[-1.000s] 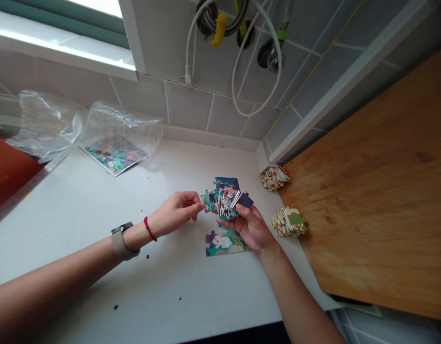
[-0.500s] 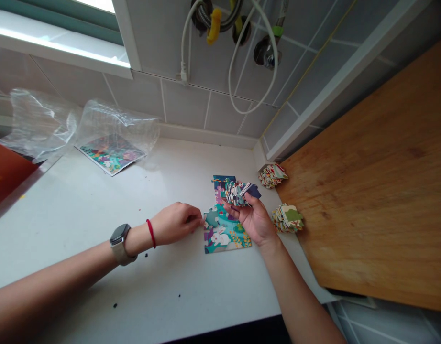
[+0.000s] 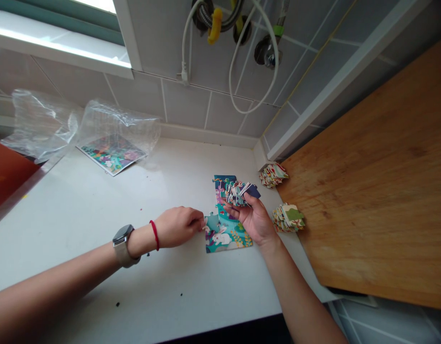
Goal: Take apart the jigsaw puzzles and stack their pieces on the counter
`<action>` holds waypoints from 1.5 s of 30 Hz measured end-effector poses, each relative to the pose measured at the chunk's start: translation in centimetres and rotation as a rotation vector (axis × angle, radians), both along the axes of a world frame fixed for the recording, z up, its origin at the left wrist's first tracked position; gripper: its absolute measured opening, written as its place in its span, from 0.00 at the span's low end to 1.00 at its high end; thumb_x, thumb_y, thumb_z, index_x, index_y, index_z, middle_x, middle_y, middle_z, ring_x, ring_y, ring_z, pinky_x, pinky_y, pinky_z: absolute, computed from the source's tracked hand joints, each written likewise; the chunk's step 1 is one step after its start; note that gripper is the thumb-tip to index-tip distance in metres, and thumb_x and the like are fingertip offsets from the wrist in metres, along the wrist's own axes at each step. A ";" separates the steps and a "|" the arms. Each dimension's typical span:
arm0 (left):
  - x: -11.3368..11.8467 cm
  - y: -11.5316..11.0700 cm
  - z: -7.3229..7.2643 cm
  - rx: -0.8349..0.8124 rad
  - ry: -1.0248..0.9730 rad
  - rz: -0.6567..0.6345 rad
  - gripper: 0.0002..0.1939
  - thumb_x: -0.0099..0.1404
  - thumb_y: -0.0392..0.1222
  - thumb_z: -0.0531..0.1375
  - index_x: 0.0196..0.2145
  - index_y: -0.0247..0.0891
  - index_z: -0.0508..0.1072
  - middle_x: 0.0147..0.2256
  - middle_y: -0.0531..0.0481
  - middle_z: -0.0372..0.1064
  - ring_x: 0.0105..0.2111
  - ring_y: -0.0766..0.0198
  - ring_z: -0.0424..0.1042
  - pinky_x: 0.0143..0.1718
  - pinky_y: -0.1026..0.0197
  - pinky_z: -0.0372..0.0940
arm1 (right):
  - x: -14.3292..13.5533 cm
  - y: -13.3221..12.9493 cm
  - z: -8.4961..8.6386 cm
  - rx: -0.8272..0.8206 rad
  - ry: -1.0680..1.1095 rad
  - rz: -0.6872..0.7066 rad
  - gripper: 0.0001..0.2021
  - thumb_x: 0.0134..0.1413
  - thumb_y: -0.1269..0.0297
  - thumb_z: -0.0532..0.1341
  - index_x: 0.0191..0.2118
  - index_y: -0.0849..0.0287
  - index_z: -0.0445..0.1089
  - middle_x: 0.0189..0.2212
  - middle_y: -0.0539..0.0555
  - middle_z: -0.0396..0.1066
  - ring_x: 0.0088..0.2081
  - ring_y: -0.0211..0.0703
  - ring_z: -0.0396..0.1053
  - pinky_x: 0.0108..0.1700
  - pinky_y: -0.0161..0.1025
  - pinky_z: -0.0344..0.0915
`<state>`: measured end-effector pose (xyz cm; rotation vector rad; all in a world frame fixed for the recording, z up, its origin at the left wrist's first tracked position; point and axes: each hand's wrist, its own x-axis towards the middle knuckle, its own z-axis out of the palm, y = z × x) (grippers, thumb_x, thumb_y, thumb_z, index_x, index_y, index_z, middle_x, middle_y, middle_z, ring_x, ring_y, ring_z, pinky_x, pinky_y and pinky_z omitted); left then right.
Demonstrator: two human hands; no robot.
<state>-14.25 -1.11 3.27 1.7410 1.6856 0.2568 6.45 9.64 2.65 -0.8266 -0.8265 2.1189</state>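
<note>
A partly joined jigsaw puzzle with a white rabbit on teal lies on the white counter. My left hand, with a watch and a red cord on the wrist, is closed in a pinch at the puzzle's upper left edge. A sliver of a puzzle piece shows at its fingertips, mostly hidden by them. Above the puzzle's right side, my right hand is closed around a stack of puzzle pieces, the thumb pressing on dark blue ones. This stack covers part of the puzzle.
Two more stacks of puzzle pieces, one reddish and one with green on top, stand beside a wooden board. A picture card lies partly under a clear plastic bag. Cables hang on the tiled wall.
My left hand has shifted slightly down and right, its fingers now tucked at the puzzle's left edge. My right hand keeps its hold on the stack, nearly still.
</note>
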 end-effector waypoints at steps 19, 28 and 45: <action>0.7 -0.5 -2.6 0.540 -0.005 -0.157 0.12 0.69 0.45 0.61 0.49 0.45 0.77 0.54 0.44 0.73 0.55 0.48 0.67 0.54 0.43 0.65 | 0.1 0.1 -0.2 -0.001 0.020 -0.015 0.27 0.54 0.62 0.69 0.59 0.52 0.66 0.45 0.55 0.81 0.48 0.58 0.79 0.50 0.58 0.77; 0.6 -0.9 -3.0 0.610 0.015 -0.222 0.12 0.73 0.45 0.57 0.48 0.49 0.80 0.56 0.44 0.71 0.56 0.49 0.67 0.54 0.44 0.66 | 0.1 0.1 -0.2 -0.006 0.018 -0.012 0.26 0.53 0.62 0.69 0.58 0.52 0.67 0.43 0.53 0.81 0.48 0.58 0.79 0.50 0.59 0.76; -0.9 -0.1 -3.1 0.683 0.062 -0.445 0.15 0.73 0.45 0.56 0.54 0.45 0.75 0.58 0.41 0.69 0.60 0.47 0.65 0.56 0.44 0.64 | 0.1 0.0 -0.1 -0.030 0.028 -0.012 0.28 0.54 0.63 0.68 0.61 0.52 0.65 0.44 0.53 0.81 0.47 0.56 0.80 0.50 0.58 0.76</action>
